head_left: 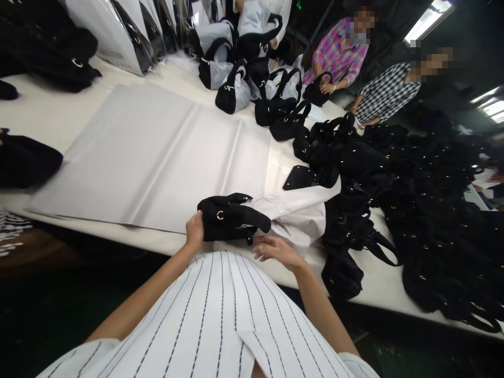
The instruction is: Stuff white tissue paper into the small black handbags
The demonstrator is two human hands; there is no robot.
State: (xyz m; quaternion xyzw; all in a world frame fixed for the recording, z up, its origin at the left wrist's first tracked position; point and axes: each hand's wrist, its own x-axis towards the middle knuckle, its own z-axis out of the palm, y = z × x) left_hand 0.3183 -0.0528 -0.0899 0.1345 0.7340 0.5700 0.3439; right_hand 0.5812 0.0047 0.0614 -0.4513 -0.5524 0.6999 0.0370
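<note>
A small black fabric handbag [214, 226] with a gold ring lies on its side at the table's near edge. My left hand [195, 230] is closed on the left end of this bag. At its other end, by the strap, is my right hand [279, 251], fingers extended and slightly apart, with nothing visible in them. Crumpled white sheeting [303, 212] spreads just right of the bag. To the left and beyond lies a stack of large flat pale sheets [157, 152].
A large heap of black bags [417, 210] covers the right side. More bags with grey-white stuffing [236, 94] stand at the back. Black bags in clear wrapping [137, 37] stand at the far left. Two co-workers, in a pink plaid shirt [338, 50] and a checked shirt [388, 92], are across the table.
</note>
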